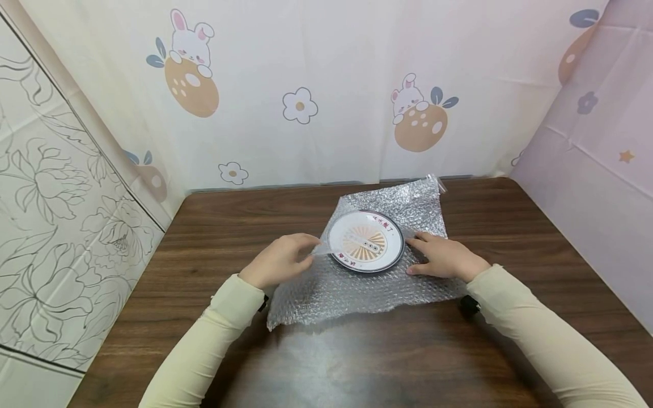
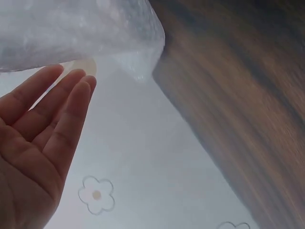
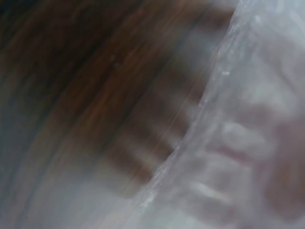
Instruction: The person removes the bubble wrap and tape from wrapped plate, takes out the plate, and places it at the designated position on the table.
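Note:
A round white plate (image 1: 364, 242) with a dark rim, red characters and a tan ray pattern lies on a silvery sheet of bubble wrap (image 1: 347, 294). My left hand (image 1: 278, 260) is at the plate's left side, its fingertips against a raised, clear flap of the wrap that overlaps the rim. In the left wrist view its fingers (image 2: 66, 119) are straight, tips just under the wrap's edge (image 2: 109, 28). At the plate's right rim is my right hand (image 1: 441, 258), thumb and fingers apart, over the wrap. Cloudy wrap (image 3: 228, 143) blurs that hand in the right wrist view.
The sheet lies on a dark brown wooden table (image 1: 229, 209), one corner reaching toward the back edge. Behind the table hangs a curtain (image 1: 331, 141) printed with rabbits and flowers. A white panel with drawn flowers (image 1: 51, 187) stands at the left.

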Tool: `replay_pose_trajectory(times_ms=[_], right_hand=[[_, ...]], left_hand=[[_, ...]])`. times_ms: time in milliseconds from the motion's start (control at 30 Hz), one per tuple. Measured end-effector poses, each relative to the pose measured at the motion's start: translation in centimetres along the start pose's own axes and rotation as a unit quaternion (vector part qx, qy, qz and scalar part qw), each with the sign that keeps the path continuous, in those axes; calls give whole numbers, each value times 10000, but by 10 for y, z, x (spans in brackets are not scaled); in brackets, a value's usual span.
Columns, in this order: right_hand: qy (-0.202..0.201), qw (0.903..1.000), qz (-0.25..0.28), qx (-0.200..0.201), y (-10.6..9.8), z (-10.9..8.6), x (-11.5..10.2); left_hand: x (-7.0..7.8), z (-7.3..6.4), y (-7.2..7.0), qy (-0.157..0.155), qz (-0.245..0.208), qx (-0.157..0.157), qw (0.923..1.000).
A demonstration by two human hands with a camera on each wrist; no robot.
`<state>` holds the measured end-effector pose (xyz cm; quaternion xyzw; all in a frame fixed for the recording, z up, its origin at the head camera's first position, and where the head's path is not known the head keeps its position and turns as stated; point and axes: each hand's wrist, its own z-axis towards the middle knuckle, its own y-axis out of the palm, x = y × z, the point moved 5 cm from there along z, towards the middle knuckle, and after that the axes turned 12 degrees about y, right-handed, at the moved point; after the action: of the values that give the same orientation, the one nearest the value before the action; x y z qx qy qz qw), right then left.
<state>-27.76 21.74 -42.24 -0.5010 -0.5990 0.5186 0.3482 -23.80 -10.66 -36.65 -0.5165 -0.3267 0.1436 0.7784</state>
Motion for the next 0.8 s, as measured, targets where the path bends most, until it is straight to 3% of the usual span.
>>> replay_pose_trajectory(times_ms=[367, 600, 800], right_hand=[[-15, 10000, -57, 70, 1, 1, -4], [48, 10000, -51, 0, 2, 2, -5], [104, 9999, -54, -29, 4, 3, -3]], left_hand=[[-37, -16, -16, -858, -602, 749, 9917], [-57, -26, -22, -1131, -787, 1203, 9831], [-70, -35, -22, -1494, -875, 1397, 9749]])
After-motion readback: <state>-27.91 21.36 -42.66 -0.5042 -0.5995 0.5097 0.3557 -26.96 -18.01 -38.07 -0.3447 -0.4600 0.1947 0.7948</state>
